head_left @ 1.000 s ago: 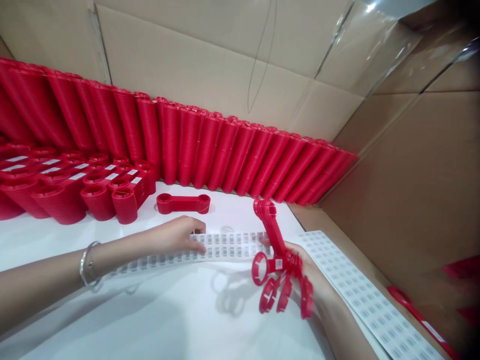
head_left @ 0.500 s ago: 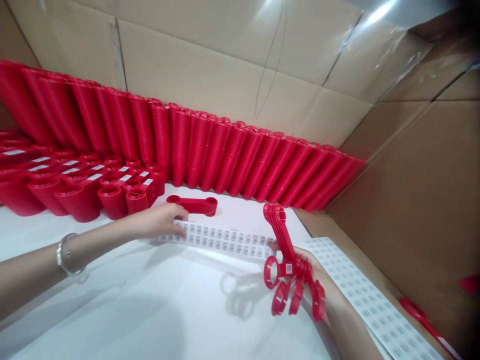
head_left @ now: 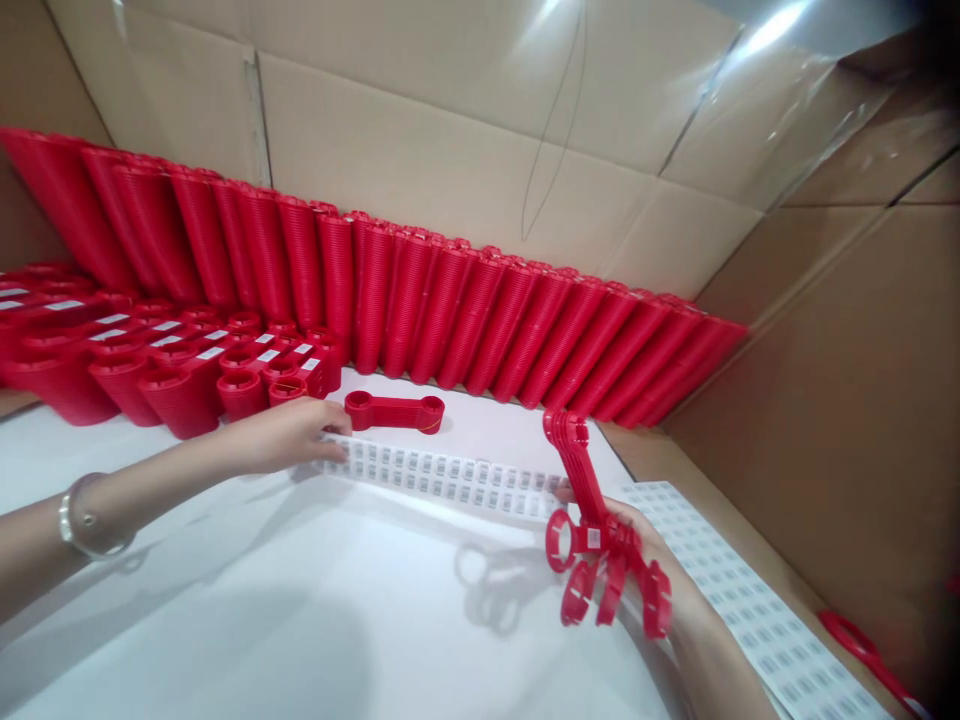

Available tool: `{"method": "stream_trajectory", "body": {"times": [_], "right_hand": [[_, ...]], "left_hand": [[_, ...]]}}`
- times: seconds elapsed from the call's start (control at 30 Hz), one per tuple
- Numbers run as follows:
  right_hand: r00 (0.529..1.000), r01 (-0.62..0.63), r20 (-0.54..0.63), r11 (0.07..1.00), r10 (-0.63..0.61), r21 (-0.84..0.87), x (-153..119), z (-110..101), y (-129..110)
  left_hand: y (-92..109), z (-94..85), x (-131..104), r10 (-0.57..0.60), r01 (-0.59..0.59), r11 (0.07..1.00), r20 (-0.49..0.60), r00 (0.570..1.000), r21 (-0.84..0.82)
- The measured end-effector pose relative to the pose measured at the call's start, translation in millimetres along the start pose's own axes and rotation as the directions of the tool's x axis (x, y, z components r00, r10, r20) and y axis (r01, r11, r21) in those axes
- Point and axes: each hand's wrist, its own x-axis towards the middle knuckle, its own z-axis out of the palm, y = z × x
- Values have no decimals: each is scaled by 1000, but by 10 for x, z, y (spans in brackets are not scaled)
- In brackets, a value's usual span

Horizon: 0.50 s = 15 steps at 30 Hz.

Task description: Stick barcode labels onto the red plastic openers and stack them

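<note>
A long strip of small printed labels (head_left: 450,480) stretches between my two hands above the white table. At its left end, the fingers of my left hand (head_left: 319,435) pinch the strip. My right hand (head_left: 637,530) holds several red plastic pieces (head_left: 581,470) with ring-shaped ends, fanned out, one with a white label on it. A fingertip of this hand touches the strip's right end; the red pieces hide most of its fingers. Behind the strip lies a small stack of red pieces (head_left: 396,412).
Tall red stacks (head_left: 450,310) line the cardboard wall (head_left: 435,140). Shorter labelled stacks (head_left: 180,390) stand at the left. A label sheet (head_left: 742,590) lies right of my right hand on the white table (head_left: 225,610). Another red piece (head_left: 862,645) is at the far right.
My left hand has moved slightly left along the strip's end, off the small red stack's edge. The whole view has shifted a little; my right hand still holds the red pieces.
</note>
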Motion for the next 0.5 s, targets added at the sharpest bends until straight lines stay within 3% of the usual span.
{"method": "stream_trajectory", "body": {"times": [0.1, 0.33, 0.5], "right_hand": [[1000, -21, 21, 1000, 21, -10, 9, -8, -6], [999, -37, 12, 999, 37, -31, 47, -34, 4], [999, 17, 38, 1000, -18, 1, 90, -103, 58]], "left_hand": [[-61, -85, -130, -70, 71, 997, -54, 996, 26], [-89, -72, -198, -57, 63, 996, 86, 995, -70], [-161, -19, -195, -90, 99, 970, 51, 995, -221]]}}
